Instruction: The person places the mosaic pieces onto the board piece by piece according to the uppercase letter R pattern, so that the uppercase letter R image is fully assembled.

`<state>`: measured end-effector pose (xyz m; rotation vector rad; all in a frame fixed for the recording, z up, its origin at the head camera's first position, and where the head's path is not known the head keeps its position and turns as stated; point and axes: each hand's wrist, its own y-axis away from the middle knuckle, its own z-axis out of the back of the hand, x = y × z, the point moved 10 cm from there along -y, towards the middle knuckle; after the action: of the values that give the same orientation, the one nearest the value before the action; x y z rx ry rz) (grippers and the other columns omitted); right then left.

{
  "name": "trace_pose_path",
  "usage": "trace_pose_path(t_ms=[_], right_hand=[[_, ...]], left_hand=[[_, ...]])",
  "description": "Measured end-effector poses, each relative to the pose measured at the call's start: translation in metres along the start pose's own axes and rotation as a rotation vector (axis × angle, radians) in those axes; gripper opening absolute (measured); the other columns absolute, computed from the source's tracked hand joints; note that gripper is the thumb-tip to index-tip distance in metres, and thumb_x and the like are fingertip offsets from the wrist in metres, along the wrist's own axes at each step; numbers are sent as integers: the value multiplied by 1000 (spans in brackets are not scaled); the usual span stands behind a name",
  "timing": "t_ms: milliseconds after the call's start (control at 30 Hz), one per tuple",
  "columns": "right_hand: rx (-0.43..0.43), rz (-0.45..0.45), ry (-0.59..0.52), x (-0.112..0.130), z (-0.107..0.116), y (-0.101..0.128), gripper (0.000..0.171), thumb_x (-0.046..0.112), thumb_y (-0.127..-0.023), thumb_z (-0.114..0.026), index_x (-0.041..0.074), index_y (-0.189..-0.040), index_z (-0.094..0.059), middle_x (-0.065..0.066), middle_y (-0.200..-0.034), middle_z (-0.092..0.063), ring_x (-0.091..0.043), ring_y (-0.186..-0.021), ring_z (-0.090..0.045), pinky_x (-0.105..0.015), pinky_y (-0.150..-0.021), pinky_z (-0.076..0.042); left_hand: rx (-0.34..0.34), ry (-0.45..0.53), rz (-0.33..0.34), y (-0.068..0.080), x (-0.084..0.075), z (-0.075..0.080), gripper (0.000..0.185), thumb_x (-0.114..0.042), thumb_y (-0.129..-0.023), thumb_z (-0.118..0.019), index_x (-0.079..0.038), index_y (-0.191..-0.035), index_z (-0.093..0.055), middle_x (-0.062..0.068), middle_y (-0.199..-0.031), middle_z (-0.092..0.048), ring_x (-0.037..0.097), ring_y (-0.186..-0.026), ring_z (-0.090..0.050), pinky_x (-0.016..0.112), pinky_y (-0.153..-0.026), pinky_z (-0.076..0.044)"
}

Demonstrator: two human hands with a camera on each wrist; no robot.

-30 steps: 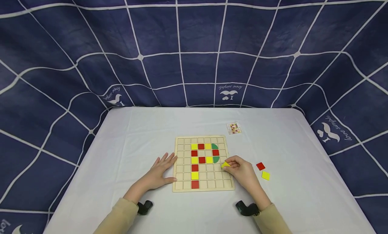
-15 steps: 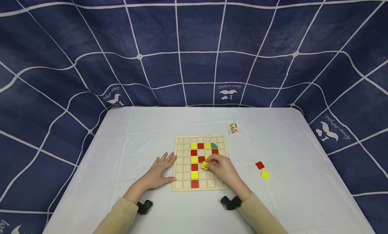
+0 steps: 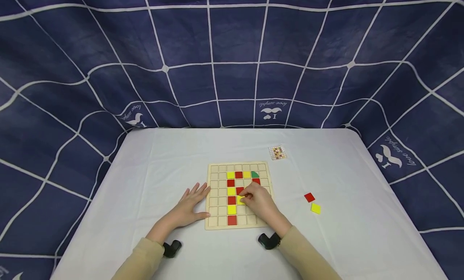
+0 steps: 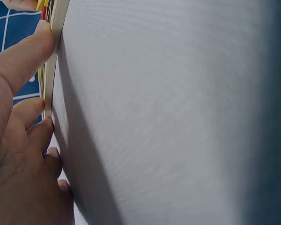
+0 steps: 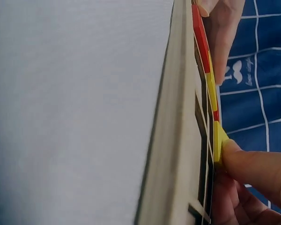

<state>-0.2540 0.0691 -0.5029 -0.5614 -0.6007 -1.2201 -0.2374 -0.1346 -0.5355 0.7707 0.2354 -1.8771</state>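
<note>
A wooden grid board (image 3: 213, 211) lies on the white table, with red, yellow and green tiles set in its cells. My right hand (image 3: 264, 204) pinches a yellow square tile (image 3: 239, 200) over the cell beside a red tile (image 3: 231, 200) in the left column of pieces. In the right wrist view, the thumb presses on that yellow tile (image 5: 218, 144), low against the board's surface. Fingers spread, my left hand (image 3: 186, 207) rests at the board's left edge, thumb and fingertips touching it. Part of the board's right side is hidden under my right hand.
A loose red tile (image 3: 309, 197) and a loose yellow tile (image 3: 315, 208) lie on the table to the right. Beyond the board is a small printed pattern card (image 3: 277, 152). A dark blue checked cloth (image 3: 232, 50) hangs behind the table.
My right hand has carried the yellow tile leftward from the board's right edge to beside the column of red and yellow tiles, and lowered it. My left hand has stayed in place.
</note>
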Motion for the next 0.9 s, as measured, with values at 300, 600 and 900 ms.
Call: trace_pose_path(t_ms=[300, 600, 900], right_hand=[[-6, -12, 24, 2, 1, 0, 7, 9, -82, -79, 11, -84, -73, 5, -81, -57, -5, -68, -51, -14, -61, -47], [-73, -153, -104, -23, 36, 10, 5, 12, -86, -76, 13, -90, -73, 2, -89, -65, -8, -73, -57, -17, -66, -51], [-158, -292, -52, -81, 91, 30, 12, 16, -91, -71, 9, -100, -73, -5, -94, -67, -12, -77, -60, -18, -64, -50]], left_hand=[[7, 8, -3, -1, 2, 0, 88, -33, -84, -78, -12, -155, -31, 7, -165, -20, 32, -154, -5, 57, -123, -2], [-3, 9, -2, 0, 2, 0, 88, -35, -83, -78, -13, -155, -32, 7, -164, -21, 33, -154, -6, 57, -123, -3], [1, 0, 8, 1, 2, 1, 88, -35, -83, -78, -12, -155, -31, 7, -165, -20, 32, -154, -5, 56, -124, -2]])
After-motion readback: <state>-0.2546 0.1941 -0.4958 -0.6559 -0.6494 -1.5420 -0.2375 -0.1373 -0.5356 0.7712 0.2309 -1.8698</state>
